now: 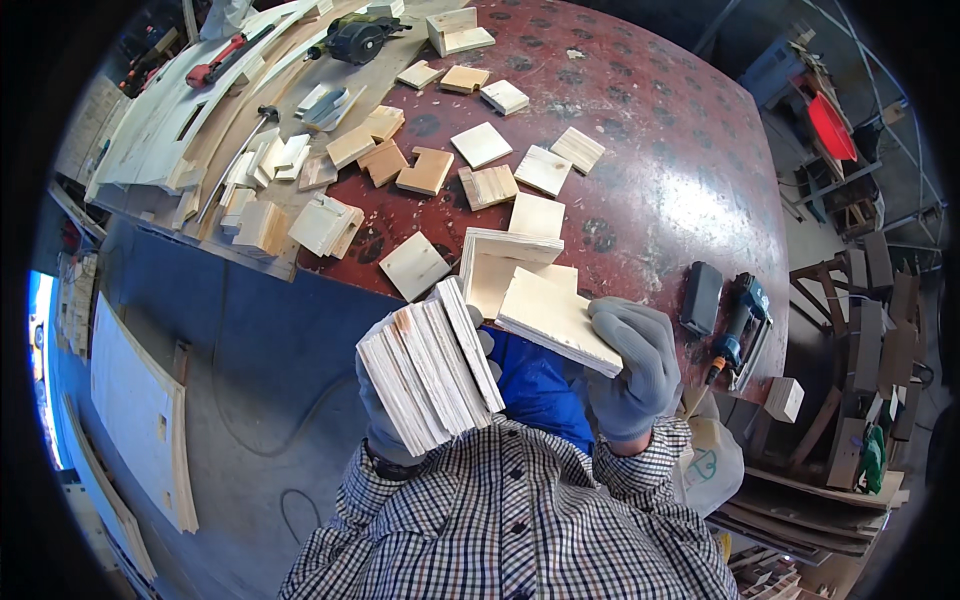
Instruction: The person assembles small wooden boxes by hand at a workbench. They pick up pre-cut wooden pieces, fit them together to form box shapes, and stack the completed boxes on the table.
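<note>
My left hand (383, 420), in a grey glove, is closed round a stack of square plywood blocks (425, 370), their layered edges turned up. In my gloved right hand (638, 362) a flat plywood piece (558, 318) is gripped by its right end; whether it is one board or two cannot be told. Just beyond, at the table's near edge, stands a wooden corner assembly (492, 262) with an upright strip, partly hidden by that piece. A loose square block (415, 266) lies on the table to its left, and another square (537, 215) behind it.
Several wooden blocks, some notched (425, 171), are scattered over the dark red table (650, 150). A nail gun (742, 325) and a dark case (701, 298) lie at the right. At the far left are a hammer (268, 114), a circular saw (358, 40) and long boards (160, 140).
</note>
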`<action>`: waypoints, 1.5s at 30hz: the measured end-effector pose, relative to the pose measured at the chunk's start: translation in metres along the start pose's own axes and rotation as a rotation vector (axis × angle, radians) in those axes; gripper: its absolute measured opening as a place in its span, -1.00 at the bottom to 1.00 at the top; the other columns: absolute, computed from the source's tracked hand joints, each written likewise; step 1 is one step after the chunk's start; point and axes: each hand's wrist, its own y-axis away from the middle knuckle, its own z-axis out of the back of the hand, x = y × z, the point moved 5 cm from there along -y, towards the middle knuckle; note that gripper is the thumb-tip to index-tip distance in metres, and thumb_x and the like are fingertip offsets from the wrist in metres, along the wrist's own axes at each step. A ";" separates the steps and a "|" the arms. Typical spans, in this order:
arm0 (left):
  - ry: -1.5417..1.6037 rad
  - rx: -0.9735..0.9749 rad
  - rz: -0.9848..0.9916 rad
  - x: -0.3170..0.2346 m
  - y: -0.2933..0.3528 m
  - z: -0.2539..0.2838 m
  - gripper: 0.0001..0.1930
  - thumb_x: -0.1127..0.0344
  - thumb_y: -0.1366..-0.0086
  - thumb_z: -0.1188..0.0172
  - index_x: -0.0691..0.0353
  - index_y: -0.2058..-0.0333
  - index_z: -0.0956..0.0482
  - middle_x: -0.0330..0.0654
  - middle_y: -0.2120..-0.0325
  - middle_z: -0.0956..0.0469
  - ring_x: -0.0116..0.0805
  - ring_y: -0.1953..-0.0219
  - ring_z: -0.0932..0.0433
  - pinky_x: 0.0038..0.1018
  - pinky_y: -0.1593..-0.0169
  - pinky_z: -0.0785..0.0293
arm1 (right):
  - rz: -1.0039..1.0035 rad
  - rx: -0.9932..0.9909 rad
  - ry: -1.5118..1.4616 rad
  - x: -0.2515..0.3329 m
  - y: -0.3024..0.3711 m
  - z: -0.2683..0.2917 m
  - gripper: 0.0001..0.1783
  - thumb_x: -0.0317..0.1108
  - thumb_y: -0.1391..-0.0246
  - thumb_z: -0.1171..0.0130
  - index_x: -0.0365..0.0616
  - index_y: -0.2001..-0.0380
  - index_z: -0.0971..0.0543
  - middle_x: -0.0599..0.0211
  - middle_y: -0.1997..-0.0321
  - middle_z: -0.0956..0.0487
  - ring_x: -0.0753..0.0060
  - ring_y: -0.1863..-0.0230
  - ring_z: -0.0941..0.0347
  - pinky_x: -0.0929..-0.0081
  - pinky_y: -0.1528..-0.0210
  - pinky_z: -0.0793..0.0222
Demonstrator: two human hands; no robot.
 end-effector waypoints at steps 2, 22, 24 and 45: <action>0.002 0.004 -0.049 0.001 0.002 -0.005 -0.01 -0.39 -0.44 -0.08 0.28 -0.53 -0.08 0.13 -0.40 -0.34 0.20 -0.33 -0.47 0.19 -0.30 -0.53 | -0.013 0.030 -0.010 0.002 0.001 -0.004 -0.59 -0.45 0.09 -0.49 -0.17 0.09 -0.69 0.21 0.11 -0.76 0.13 0.08 -0.68 0.27 0.02 -0.57; -0.047 0.078 -0.085 -0.002 0.003 -0.003 -0.03 -0.39 -0.46 -0.02 0.19 -0.57 -0.02 0.13 -0.38 -0.37 0.12 -0.33 -0.44 0.16 -0.33 -0.47 | 0.011 0.140 0.014 0.012 0.001 -0.011 -0.61 -0.20 -0.06 -0.54 -0.21 0.14 -0.71 0.23 0.16 -0.75 0.19 0.15 -0.66 0.34 0.09 -0.54; -0.039 0.080 -0.077 -0.002 0.003 -0.002 -0.05 -0.37 -0.47 -0.02 0.17 -0.57 -0.02 0.14 -0.38 -0.36 0.13 -0.34 -0.42 0.17 -0.34 -0.46 | 0.016 0.139 0.017 0.012 0.002 -0.012 -0.61 -0.19 -0.05 -0.54 -0.21 0.14 -0.71 0.24 0.16 -0.75 0.19 0.15 -0.66 0.34 0.09 -0.55; 0.015 0.055 -0.032 0.002 0.008 -0.004 -0.16 0.00 -0.54 -0.10 0.22 -0.58 0.07 0.18 -0.40 -0.32 0.21 -0.36 -0.41 0.19 -0.43 -0.39 | -0.432 0.050 -0.371 -0.012 0.010 0.000 -0.55 -0.29 -0.40 -0.27 -0.34 -0.22 -0.54 0.17 0.03 -0.69 0.36 -0.01 -0.58 0.41 -0.09 -0.48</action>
